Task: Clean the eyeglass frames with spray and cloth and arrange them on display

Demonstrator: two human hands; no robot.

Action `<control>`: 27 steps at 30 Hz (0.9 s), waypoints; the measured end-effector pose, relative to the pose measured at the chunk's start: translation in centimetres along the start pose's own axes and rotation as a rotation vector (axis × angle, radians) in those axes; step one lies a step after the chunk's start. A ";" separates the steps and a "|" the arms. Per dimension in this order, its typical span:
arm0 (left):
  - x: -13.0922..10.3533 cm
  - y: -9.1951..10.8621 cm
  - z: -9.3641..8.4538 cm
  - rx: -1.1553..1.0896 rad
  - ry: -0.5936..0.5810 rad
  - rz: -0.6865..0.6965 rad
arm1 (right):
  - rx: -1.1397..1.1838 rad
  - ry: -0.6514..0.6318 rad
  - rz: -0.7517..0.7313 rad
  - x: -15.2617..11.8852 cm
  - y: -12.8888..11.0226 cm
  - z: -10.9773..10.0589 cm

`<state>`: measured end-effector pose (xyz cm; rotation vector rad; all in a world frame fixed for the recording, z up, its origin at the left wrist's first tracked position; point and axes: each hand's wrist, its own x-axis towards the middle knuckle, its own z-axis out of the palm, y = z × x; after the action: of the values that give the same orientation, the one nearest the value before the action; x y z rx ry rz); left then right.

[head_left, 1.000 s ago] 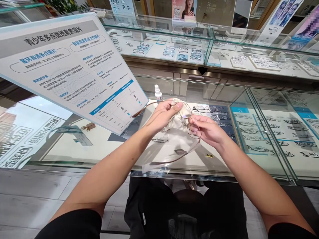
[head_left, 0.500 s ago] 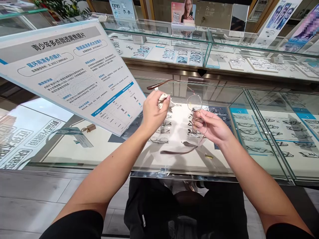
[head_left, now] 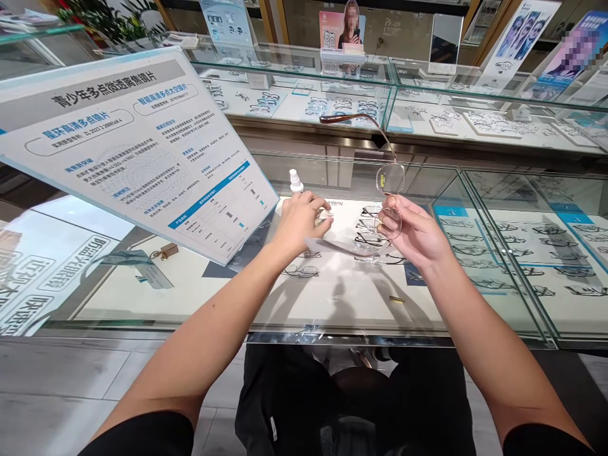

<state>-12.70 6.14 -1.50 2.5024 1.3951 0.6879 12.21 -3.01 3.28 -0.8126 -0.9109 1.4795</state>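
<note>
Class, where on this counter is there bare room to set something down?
The near strip of the glass counter looks bare between the grey tag and the small gold piece. Farther back it is crowded: the sign, the spray bottle, the left hand, and the right hand holding eyeglasses.

2 arms [head_left: 222, 310] reaching forward; left hand [head_left: 300, 221] open, fingers curved; right hand [head_left: 415, 235] closed in pinch

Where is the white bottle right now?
In the head view, the white bottle is upright left of centre, just beyond the left hand, which hides its base, and right of the large printed sign.
</note>
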 end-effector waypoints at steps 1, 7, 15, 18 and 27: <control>-0.1 0.0 0.1 0.004 -0.005 0.022 | 0.003 0.006 -0.008 0.0 0.0 -0.1; -0.5 0.7 -0.1 -0.047 0.070 0.167 | -0.022 0.080 -0.058 0.3 -0.1 -0.3; -2.5 4.0 -0.6 -0.272 0.488 0.401 | 0.023 0.203 -0.123 0.8 0.7 -0.8; -3.2 4.9 -0.3 -0.272 0.411 0.458 | -0.023 0.229 -0.127 0.7 1.1 -0.6; -2.9 4.8 -0.3 -0.401 0.330 0.282 | 0.002 0.213 -0.086 0.0 1.4 0.7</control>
<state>-10.50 1.07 -0.27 2.3452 0.8706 1.3387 11.01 -3.09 2.38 -0.9000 -0.7744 1.2915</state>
